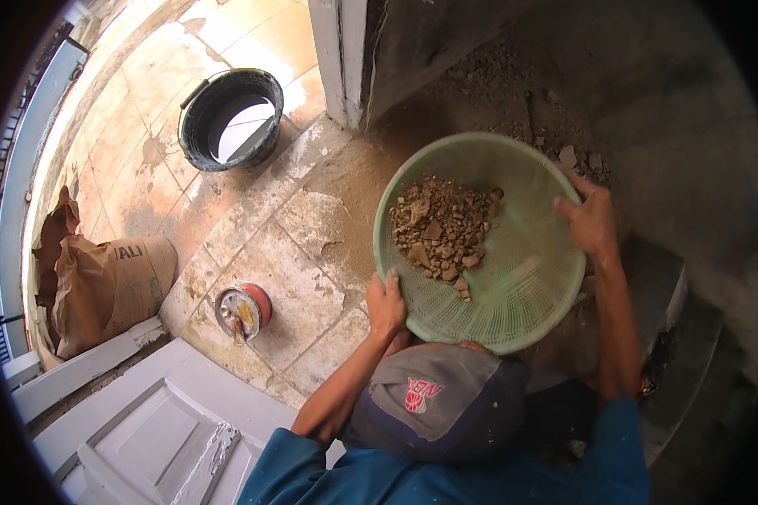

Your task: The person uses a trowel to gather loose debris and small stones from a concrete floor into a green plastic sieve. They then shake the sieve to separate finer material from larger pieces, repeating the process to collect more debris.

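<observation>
A round, pale green plastic sieve (pixel 531 278) hangs between my two hands, tilted. Brown rubble and small broken chunks (pixel 442 227) lie heaped in its left half; the right half shows bare, dusty mesh. My left hand (pixel 387 305) grips the lower-left rim, thumb over the edge and its other fingers mostly hidden. On the upper-right rim, my right hand (pixel 592 220) is closed round the edge. Both arms reach out from blue sleeves, with a grey cap (pixel 438 400) between them. Fine, sandy material (pixel 358 244) covers the floor beside the sieve.
A black bucket (pixel 195 139) stands on tiles at upper left. A small open tin (pixel 248 311) is left of my arm, and a brown paper sack (pixel 114 290) leans farther left. A white panelled door (pixel 156 429) fills lower left. Rubble (pixel 568 156) lies beyond the sieve, past a post (pixel 339 63).
</observation>
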Motion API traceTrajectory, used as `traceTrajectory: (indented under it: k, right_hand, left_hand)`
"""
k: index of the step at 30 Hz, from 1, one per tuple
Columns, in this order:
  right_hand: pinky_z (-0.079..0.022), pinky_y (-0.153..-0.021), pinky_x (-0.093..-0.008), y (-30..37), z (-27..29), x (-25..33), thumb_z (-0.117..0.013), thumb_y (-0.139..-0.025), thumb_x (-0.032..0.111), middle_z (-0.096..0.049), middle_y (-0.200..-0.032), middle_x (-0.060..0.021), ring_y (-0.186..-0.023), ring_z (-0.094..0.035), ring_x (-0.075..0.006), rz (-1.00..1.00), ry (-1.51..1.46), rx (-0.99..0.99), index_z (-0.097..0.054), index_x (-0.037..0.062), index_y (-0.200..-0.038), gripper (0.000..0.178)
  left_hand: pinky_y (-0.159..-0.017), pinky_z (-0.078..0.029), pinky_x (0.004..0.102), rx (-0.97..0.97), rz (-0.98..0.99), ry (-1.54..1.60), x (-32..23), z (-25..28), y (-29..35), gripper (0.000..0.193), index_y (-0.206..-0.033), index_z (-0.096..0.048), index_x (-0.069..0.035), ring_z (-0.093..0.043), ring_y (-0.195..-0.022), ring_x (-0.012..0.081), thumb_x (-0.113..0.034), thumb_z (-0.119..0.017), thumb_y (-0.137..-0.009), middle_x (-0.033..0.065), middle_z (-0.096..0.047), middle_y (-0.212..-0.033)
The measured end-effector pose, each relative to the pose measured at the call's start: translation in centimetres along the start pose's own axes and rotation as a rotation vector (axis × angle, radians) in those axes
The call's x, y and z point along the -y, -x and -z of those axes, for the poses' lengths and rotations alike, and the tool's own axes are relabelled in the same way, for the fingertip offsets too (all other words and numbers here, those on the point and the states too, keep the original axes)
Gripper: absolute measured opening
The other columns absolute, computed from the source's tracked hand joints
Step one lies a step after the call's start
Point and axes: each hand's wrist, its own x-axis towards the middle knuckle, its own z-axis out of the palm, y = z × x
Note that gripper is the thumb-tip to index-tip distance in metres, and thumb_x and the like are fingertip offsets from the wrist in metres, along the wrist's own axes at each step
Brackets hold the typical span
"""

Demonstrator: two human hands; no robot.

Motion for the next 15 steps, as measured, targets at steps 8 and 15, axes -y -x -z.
traceTrajectory:
  k: [8,15]
  right_hand:
    - [-0.057,-0.099,-0.0389,0.0,0.3,-0.1,-0.063,-0.090,-0.002,-0.074,-0.125,-0.0196,-0.108,-0.074,-0.0253,-0.117,0.085,0.116,-0.065,0.0050,-0.145,0.055]
    - [-0.058,-0.099,-0.0393,0.1,0.2,0.0,-0.064,-0.093,-0.002,-0.074,-0.127,-0.0215,-0.110,-0.074,-0.0278,-0.089,-0.029,0.039,-0.064,0.0015,-0.144,0.051]
  left_hand:
    - [-0.080,-0.053,0.0470,-0.074,-0.091,-0.038,-2.2,-0.1,-0.2,0.040,-0.114,-0.063,0.006,-0.071,-0.087,0.0397,-0.031,-0.051,-0.108,0.0276,-0.071,-0.096]
    - [-0.085,-0.053,0.0477,-0.019,-0.042,0.003,-2.2,-0.3,-0.3,0.038,-0.115,-0.064,0.007,-0.071,-0.092,0.0394,-0.028,-0.051,-0.108,0.0271,-0.072,-0.101]
